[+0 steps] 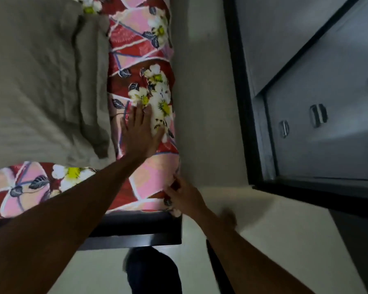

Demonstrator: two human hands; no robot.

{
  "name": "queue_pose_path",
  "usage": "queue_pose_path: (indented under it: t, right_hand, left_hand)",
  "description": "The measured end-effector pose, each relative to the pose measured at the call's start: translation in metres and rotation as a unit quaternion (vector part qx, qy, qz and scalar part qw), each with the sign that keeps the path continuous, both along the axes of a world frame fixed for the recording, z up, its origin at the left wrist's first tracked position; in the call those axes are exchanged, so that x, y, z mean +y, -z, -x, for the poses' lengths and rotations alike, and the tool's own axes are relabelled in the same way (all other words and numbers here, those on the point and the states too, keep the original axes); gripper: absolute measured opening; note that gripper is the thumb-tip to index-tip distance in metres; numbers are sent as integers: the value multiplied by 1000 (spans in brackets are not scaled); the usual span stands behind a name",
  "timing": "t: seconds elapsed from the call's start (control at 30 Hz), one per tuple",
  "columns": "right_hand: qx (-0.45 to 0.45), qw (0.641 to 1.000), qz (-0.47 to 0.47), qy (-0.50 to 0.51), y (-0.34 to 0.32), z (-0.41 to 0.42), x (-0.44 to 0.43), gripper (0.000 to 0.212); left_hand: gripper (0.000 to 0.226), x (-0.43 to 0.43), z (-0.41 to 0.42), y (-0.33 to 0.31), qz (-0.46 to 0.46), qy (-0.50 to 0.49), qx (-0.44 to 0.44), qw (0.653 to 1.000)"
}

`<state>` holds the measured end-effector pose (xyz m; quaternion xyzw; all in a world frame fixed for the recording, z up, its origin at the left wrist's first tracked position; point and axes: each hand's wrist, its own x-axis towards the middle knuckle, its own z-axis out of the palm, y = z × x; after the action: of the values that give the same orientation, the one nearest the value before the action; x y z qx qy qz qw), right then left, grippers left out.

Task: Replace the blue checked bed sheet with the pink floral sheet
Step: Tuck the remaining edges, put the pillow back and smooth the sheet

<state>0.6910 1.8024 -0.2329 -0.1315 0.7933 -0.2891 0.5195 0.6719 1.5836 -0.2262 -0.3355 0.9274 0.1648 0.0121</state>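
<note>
A grey-green pillow (36, 81) with a flanged edge lies on the bed, covering much of the pink floral sheet (140, 49). The sheet shows in a strip along the pillow's right side and a band below it, and it runs to the mattress edge. Nothing lies between the pillow and the two hands.

The left hand (139, 132) lies just right of the pillow's lower right corner. It is flat on the sheet, its fingers (145, 111) straight and slightly spread, the tips on a cluster of white flowers. It presses the cloth and grips nothing.

The right hand (184, 197) is farther from the pillow, below and to the right, at the mattress side near the bed's corner. Its fingers are curled on the sheet's edge and pinch the cloth, though motion blur softens the fingertips.

Below the pillow, past the band of sheet, a dark bed frame (136, 230) runs along the end of the mattress. Below that again is a dark-clothed leg (153, 270) of the person.

To the right of the pillow, beyond the mattress edge, lies a pale cream floor (200, 102). Well to the right stands a grey cabinet (327, 66) in a black surround, with metal pull handles (318, 115) on its fronts. The room is dim.
</note>
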Motion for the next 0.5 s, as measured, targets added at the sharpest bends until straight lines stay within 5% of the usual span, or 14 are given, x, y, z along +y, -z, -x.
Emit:
queue_pose_path:
  t: [0.23, 0.5]
  right_hand:
    - [54, 994, 28, -94, -14, 87, 7, 29]
    - [139, 979, 116, -89, -39, 184, -88, 23]
  left_hand:
    - [78, 39, 8, 5, 55, -75, -32, 995]
    - [65, 12, 42, -9, 38, -120, 54, 991]
